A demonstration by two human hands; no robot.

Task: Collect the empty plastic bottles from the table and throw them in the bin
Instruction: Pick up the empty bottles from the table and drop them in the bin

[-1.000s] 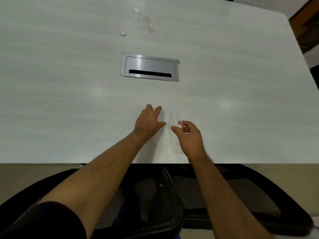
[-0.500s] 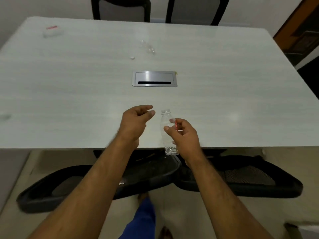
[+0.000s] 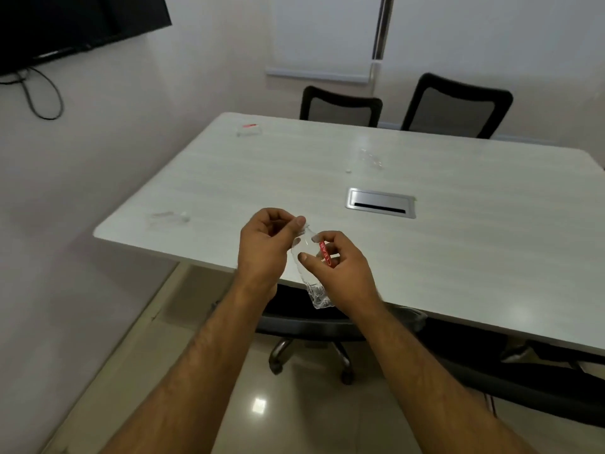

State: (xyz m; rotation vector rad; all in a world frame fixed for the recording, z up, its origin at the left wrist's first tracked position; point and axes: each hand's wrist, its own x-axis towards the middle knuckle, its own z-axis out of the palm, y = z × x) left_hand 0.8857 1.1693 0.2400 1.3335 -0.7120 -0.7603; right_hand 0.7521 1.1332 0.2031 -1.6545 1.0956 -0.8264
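Right fingers wrap the clear bottle, held off the desk; left fingers pinch at its neck. Better to grip mid-body firmly, then reach the other bottles lying beyond the left fingers.

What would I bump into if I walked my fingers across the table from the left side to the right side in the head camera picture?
Crushed clear bottle near the left edge → bottle with a red label at the far corner → bottle held in the hands → flattened clear bottle in the middle → silver cable hatch.
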